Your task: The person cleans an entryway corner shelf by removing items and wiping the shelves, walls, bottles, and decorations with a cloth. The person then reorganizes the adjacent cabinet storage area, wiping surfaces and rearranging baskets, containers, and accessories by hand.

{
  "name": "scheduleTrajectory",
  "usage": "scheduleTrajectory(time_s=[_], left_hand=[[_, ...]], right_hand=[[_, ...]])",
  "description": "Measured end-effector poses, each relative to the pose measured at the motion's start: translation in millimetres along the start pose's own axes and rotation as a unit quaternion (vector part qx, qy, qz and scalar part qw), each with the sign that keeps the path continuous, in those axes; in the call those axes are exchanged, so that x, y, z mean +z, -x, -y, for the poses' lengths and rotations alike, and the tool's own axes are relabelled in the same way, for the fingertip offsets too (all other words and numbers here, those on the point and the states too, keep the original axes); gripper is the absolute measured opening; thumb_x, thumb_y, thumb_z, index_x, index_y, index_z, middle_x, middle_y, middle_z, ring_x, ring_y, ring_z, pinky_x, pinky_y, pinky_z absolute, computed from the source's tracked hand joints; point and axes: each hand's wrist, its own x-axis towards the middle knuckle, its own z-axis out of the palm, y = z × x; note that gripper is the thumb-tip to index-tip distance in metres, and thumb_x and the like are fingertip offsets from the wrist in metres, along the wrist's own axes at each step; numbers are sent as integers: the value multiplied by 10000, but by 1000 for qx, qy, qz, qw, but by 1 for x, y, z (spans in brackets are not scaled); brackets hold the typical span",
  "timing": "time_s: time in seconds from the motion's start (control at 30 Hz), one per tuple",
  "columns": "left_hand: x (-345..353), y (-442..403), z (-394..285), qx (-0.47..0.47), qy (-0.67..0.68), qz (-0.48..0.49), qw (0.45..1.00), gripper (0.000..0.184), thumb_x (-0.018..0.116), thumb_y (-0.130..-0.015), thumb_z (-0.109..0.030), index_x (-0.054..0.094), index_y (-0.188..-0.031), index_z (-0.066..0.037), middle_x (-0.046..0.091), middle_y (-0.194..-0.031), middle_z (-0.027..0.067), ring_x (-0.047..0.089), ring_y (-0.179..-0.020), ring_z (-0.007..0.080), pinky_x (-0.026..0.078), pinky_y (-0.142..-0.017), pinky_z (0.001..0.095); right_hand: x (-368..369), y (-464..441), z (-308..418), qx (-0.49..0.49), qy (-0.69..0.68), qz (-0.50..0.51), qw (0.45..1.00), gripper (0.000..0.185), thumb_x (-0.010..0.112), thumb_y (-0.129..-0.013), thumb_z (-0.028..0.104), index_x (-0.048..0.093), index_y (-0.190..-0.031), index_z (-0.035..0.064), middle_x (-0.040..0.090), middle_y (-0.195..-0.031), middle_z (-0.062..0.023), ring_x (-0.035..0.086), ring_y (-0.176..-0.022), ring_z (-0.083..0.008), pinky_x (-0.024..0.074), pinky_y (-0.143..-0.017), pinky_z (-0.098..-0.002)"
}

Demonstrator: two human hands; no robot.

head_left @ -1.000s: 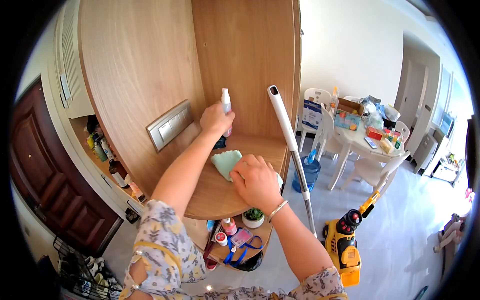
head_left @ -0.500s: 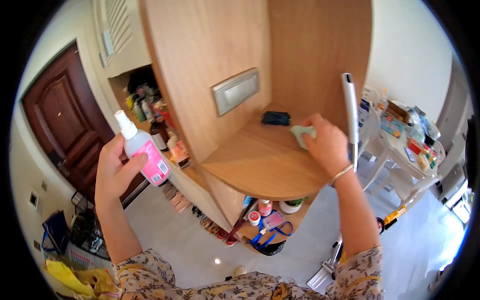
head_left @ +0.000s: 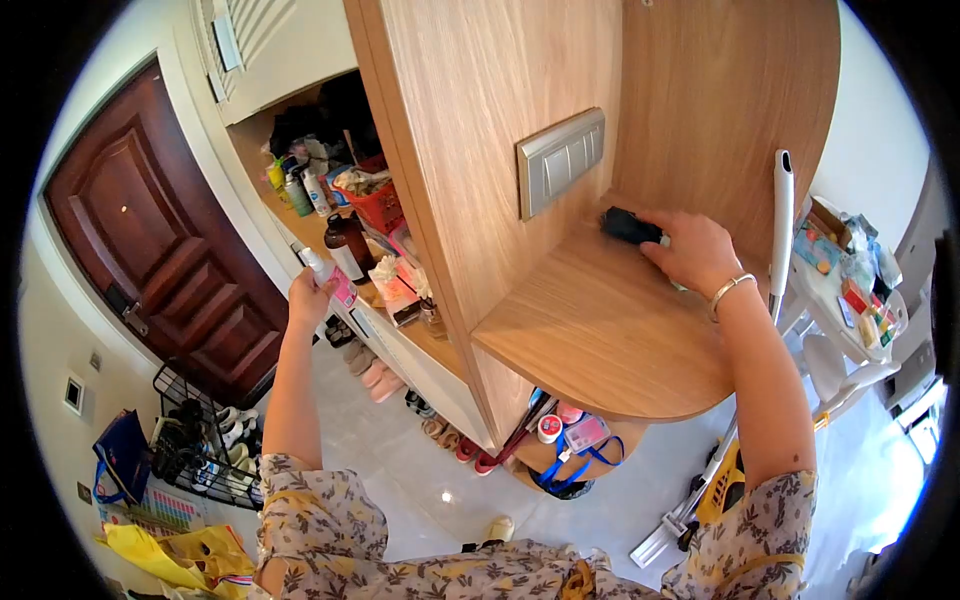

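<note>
My left hand [head_left: 308, 298] is closed around a small spray bottle [head_left: 343, 289] with a white top and pink label. It holds the bottle, tilted, at the front of the cabinet shelf, beside a brown bottle [head_left: 345, 246]. On the rounded wooden corner shelf [head_left: 590, 335], my right hand [head_left: 692, 252] reaches toward the back. A dark, flat folded item [head_left: 628, 225] lies there, with my fingertips against its right end. Pale green cloth [head_left: 679, 287] peeks out under my right palm; most of it is hidden.
A switch panel [head_left: 562, 162] is on the cabinet side. A red basket [head_left: 372, 205] and bottles fill the left shelf. A white-handled floor cleaner [head_left: 782, 215] stands right of the corner shelf. Below are a blue lanyard [head_left: 566, 462] and shoes [head_left: 383, 382] on the floor.
My left hand has carried the spray bottle away from me to the left cabinet shelf. My right hand has moved to the dark item, and the cloth is now mostly covered. The view has shifted left.
</note>
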Motion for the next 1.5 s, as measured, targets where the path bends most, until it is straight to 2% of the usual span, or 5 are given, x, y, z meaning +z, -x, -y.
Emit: scheduleTrajectory(time_s=[0.73,0.97,1.2,1.27,1.5], left_hand=[[66,7,34,-41,-16,-48,998,364,741,-831,-187,619,-1111,13,699,-871,115,667,-789,206,514,-724,320],[42,47,-103,18,106,-315,943,429,607,-948,-197,478,-1290,27,561,-1240,139,544,-1075,193,459,-884,327],[23,156,-355,491,215,25,844,597,799,-749,-253,544,-1252,-58,461,-1305,229,539,-1093,348,480,-866,467],[20,165,-408,470,168,164,851,537,870,-626,-227,659,-1106,-107,526,-1245,221,587,-1020,375,505,-814,451],[68,157,-428,450,182,155,860,305,799,-678,-81,680,-958,-59,676,-953,109,639,-854,294,518,-730,367]], right_hand=[[-12,48,-23,13,-99,-81,992,293,732,-736,206,671,-1000,95,688,-936,-157,643,-901,-353,508,-799,-431],[-19,82,-29,-18,-190,-119,974,274,712,-744,212,680,-987,87,685,-959,-155,652,-904,-343,513,-791,-434],[-30,160,29,-227,-297,-195,907,314,730,-707,101,642,-1008,89,641,-893,-98,648,-816,-296,528,-660,-385],[-30,175,38,-260,-308,-195,894,322,734,-705,113,628,-1008,88,627,-898,-94,638,-803,-302,522,-637,-400],[-21,175,-45,-101,-396,-321,854,267,685,-781,105,673,-1044,64,629,-965,-151,614,-943,-325,507,-805,-395]])
